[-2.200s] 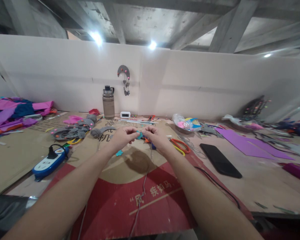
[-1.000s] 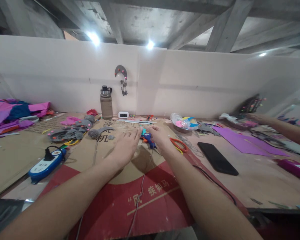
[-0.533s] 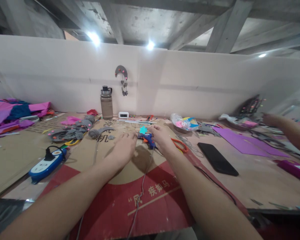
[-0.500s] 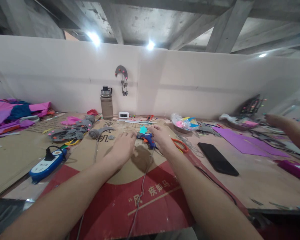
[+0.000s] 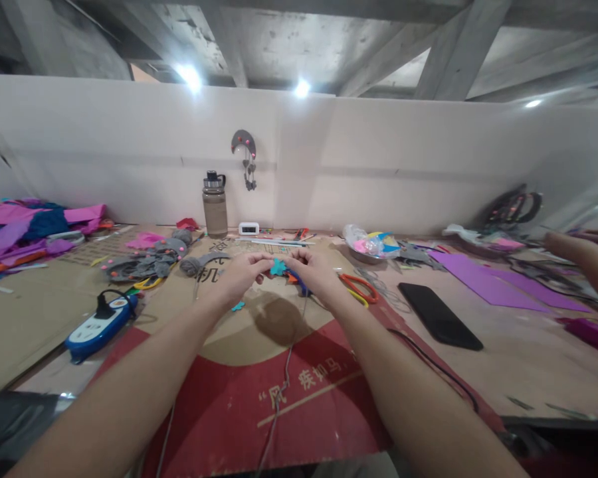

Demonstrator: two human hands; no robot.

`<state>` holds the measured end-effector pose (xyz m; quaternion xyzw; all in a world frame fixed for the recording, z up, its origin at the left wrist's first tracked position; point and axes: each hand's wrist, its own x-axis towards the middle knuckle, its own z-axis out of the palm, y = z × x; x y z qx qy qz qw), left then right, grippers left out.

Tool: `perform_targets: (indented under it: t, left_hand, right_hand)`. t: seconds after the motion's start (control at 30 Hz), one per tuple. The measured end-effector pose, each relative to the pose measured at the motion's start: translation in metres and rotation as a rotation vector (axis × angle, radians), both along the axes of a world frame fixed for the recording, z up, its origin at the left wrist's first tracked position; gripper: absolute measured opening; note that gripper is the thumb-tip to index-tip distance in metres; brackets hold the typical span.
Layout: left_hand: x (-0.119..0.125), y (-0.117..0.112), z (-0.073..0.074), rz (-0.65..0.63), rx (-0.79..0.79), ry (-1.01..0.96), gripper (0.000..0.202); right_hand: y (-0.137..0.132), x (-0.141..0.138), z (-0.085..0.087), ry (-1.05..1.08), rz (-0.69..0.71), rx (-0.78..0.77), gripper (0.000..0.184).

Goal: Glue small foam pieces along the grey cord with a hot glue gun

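A small teal flower-shaped cutout (image 5: 278,267) is pinched between the fingertips of my left hand (image 5: 246,273) and my right hand (image 5: 311,269), above the cardboard. Just behind and below my right fingers lies a blue glue gun (image 5: 300,284), partly hidden, its cord running toward me. Another small teal cutout (image 5: 238,306) rests on the cardboard sheet (image 5: 249,342) under my left wrist. Orange-handled scissors (image 5: 363,287) lie to the right of my right wrist.
At left are a blue-and-white power strip (image 5: 102,326) and grey felt pieces with pink beads (image 5: 149,259). A bottle (image 5: 214,209) stands by the wall. To the right are a bowl of bagged bits (image 5: 371,245), a black phone (image 5: 439,315), purple sheets (image 5: 488,279) and another person's arm (image 5: 581,259).
My left hand has lifted and closed on the teal cutout beside my right fingers. A second teal cutout now shows on the cardboard. The other person's arm shifted slightly.
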<state>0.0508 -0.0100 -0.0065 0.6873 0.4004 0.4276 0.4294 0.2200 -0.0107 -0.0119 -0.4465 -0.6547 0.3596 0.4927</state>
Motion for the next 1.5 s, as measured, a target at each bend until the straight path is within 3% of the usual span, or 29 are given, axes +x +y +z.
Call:
perform_targets:
  t: [0.13, 0.47, 0.63, 1.17, 1.5]
  left_hand:
    - [-0.002, 0.001, 0.001, 0.000, -0.003, 0.019, 0.025]
    - [0.000, -0.011, 0.014, 0.091, 0.231, 0.309, 0.018]
    - [-0.001, -0.008, 0.012, 0.140, 0.330, 0.392, 0.017]
    - [-0.002, -0.005, 0.010, 0.155, 0.287, 0.332, 0.018]
    - [0.003, -0.009, 0.008, 0.006, 0.014, 0.086, 0.017]
  right_hand:
    - [-0.003, -0.001, 0.003, -0.100, -0.005, 0.079, 0.018]
    - [-0.006, 0.000, 0.002, -0.313, -0.033, 0.384, 0.010]
    - [-0.005, 0.001, 0.002, -0.365, -0.013, 0.430, 0.015]
    - [-0.003, -0.001, -0.003, -0.374, -0.081, 0.420, 0.009]
    - [-0.005, -0.002, -0.003, -0.404, -0.134, 0.476, 0.008]
